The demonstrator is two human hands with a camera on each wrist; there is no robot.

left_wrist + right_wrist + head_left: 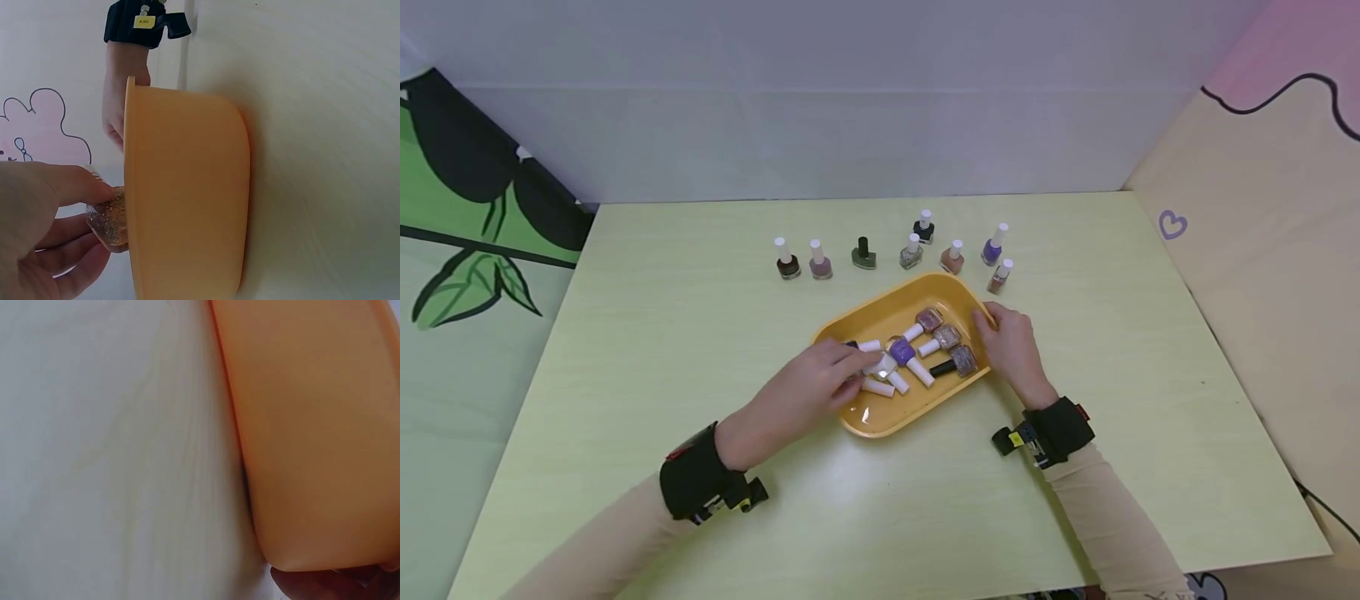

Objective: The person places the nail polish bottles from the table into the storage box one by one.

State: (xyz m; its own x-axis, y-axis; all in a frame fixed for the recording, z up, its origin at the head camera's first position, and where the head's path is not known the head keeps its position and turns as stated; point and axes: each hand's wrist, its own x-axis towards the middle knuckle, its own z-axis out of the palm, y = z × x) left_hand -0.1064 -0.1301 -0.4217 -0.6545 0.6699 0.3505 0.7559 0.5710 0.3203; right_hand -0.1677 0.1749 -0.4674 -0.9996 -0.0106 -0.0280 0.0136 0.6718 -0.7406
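A yellow plastic tray (917,408) stands at a slant on the table with several nail polish bottles lying in it. My left hand (812,375) reaches over its left side. In the left wrist view, the thumb and fingers pinch a glittery nail polish bottle (109,219) beside the tray's rim (129,181). Around that hand lie white-capped bottles, a purple bottle (902,351) among them. My right hand (1017,350) grips the tray's right end; in the right wrist view its fingers (319,584) show under the tray's corner, mostly hidden.
Behind the tray several nail polish bottles stand upright in a loose row, from a dark one (788,267) at the left to a reddish one (997,280) at the right. A black-capped green bottle (863,257) is among them. A pale wall (850,142) borders the table's far edge.
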